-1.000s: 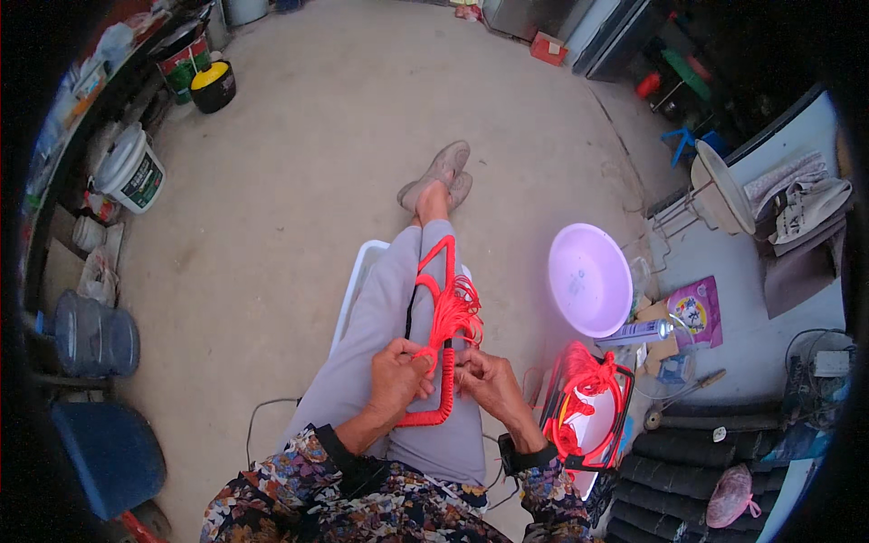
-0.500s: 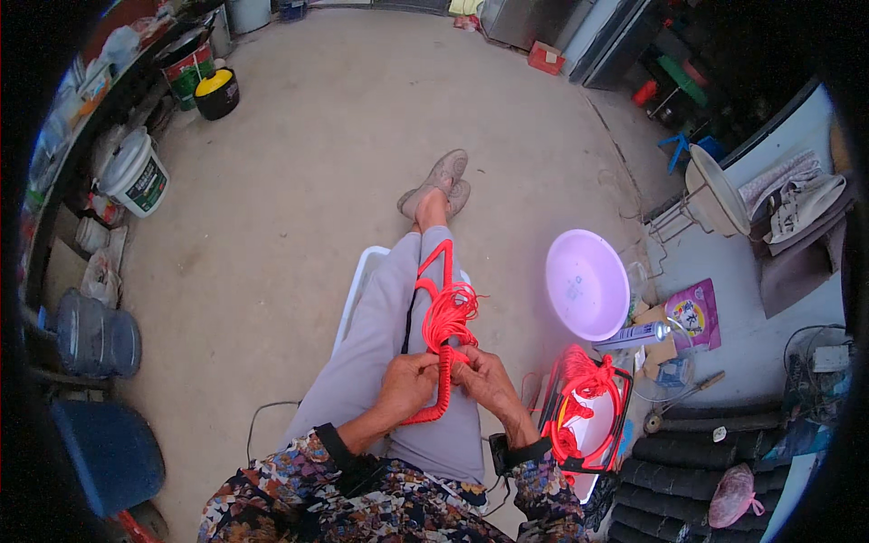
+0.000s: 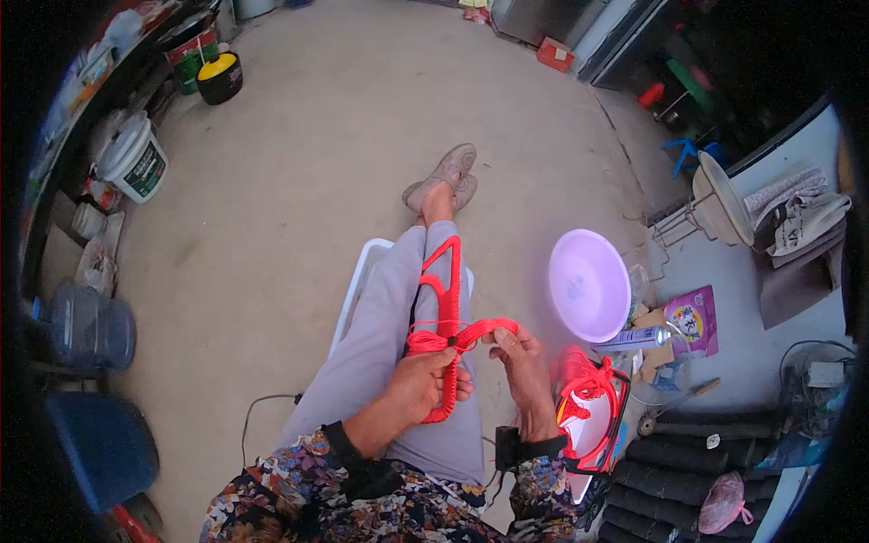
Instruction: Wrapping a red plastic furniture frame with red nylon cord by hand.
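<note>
Across my lap lies a long frame wound tightly with red cord; a dark piece shows near its middle. My left hand is closed around the frame just below that spot, its thumb on top. From the same spot a bundle of red cord runs out to the right. The end of the bundle is pinched between the thumb and fingers of my right hand. More loose red strands lie beside the frame, above my left hand.
To my right stand a purple basin and a black-framed container with red cord. A spray can lies near them. A white stool is under my legs. Along the left are a white bucket and a water jug.
My right hand has moved right, away from the frame, drawing the cord bundle sideways. The bundle no longer lies fluffed over the frame. My left hand has shifted slightly right and now grips the frame.
</note>
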Tool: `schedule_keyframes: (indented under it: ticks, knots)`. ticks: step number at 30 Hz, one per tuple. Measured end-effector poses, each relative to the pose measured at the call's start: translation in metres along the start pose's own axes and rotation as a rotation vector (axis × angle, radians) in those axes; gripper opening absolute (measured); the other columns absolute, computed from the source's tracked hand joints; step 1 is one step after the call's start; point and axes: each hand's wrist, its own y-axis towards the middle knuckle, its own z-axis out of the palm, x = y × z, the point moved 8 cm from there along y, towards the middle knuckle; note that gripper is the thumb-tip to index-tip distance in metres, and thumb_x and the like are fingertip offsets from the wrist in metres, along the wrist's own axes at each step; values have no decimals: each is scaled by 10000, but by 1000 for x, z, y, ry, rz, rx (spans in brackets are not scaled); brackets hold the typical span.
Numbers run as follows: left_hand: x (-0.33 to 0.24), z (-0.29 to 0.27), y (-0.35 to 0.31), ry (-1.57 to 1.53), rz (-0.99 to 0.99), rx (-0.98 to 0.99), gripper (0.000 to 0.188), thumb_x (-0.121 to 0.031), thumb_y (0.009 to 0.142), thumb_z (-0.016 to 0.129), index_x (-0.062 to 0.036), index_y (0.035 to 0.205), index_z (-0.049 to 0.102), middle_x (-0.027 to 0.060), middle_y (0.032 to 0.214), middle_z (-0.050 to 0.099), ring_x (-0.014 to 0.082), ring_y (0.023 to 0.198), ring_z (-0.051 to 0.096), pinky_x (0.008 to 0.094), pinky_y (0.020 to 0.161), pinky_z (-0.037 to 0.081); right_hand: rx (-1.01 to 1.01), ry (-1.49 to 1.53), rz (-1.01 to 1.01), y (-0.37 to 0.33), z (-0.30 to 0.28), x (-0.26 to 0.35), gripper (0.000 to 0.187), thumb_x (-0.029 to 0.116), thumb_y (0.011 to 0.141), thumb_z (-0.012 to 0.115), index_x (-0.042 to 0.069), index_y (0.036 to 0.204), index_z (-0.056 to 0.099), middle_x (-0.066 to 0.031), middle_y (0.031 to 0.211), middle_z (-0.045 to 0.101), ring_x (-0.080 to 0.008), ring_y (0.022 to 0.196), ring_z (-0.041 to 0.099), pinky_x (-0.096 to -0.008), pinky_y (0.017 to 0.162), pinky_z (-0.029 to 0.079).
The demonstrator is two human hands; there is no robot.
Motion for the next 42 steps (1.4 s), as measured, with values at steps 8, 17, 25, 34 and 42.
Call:
schedule_keyframes:
  ticks: [8, 17, 25, 34, 42]
  knots:
    - [3, 0, 0, -58, -43, 28, 321, -324, 953, 444, -20, 987, 542, 126, 778, 615, 263, 674, 609, 381, 615, 488, -134, 636, -105, 29, -14, 25, 194, 231, 873, 563, 47, 929, 592, -144, 1015, 636, -246, 970, 600, -358, 871, 453]
    - [-4, 5, 4, -174, 88, 36, 217, -245, 940, 473, -43, 997, 526, 112, 800, 607, 246, 697, 593, 352, 583, 468, -10, 931, -131, 2, -8, 70, 204, 262, 866, 558, 66, 915, 537, -28, 748, 535, -157, 664, 516, -334, 744, 473]
    - [-1, 3, 5, -298, 24, 85, 132, -194, 912, 509, -70, 949, 484, 111, 777, 594, 254, 668, 574, 356, 558, 447, 76, -452, 143, -39, -16, 65, 199, 205, 826, 644, 54, 944, 590, 2, 591, 518, -105, 489, 478, -243, 442, 354]
    - [-1, 4, 8, -243, 118, 132, 116, -155, 894, 527, -60, 946, 489, 99, 801, 580, 223, 677, 566, 330, 539, 440, -76, -343, 94, -34, -21, 76, 223, 176, 862, 593, 88, 683, 492, 34, 530, 424, -93, 408, 372, -254, 395, 284]
    - [-13, 23, -10, -275, 187, 35, 105, -118, 904, 478, -48, 979, 501, 77, 806, 572, 189, 670, 553, 315, 588, 456, 311, -26, 132, -54, 101, 85, 93, 130, 860, 582, 56, 803, 579, 42, 633, 517, -46, 523, 439, -204, 449, 318]
